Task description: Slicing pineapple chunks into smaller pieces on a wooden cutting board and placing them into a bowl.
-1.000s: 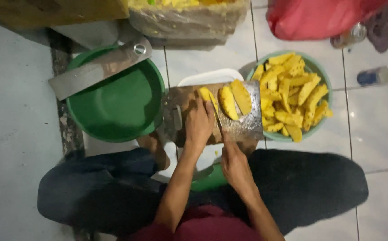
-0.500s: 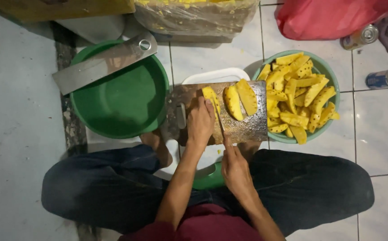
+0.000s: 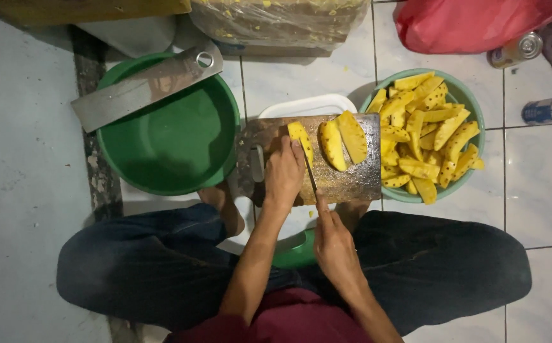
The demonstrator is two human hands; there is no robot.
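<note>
Head view: left hand (image 3: 283, 174) pins a yellow pineapple wedge (image 3: 300, 141) on the wooden cutting board (image 3: 346, 181), grip closed over it. Right hand (image 3: 334, 244) grips the knife (image 3: 311, 178), blade beside the fingertips; they are best kept curled back. Cut pieces fill the bowl (image 3: 460, 89) at right.

On my feed I see a green basin (image 3: 168, 136) at the left with a flat metal blade (image 3: 145, 86) lying across its far rim. Far right on the tiled floor (image 3: 543, 184) sit a red plastic bag (image 3: 466, 25) and two cans (image 3: 549, 109), well apart from each other. A clear plastic bag (image 3: 276, 22) lies at the far edge.
</note>
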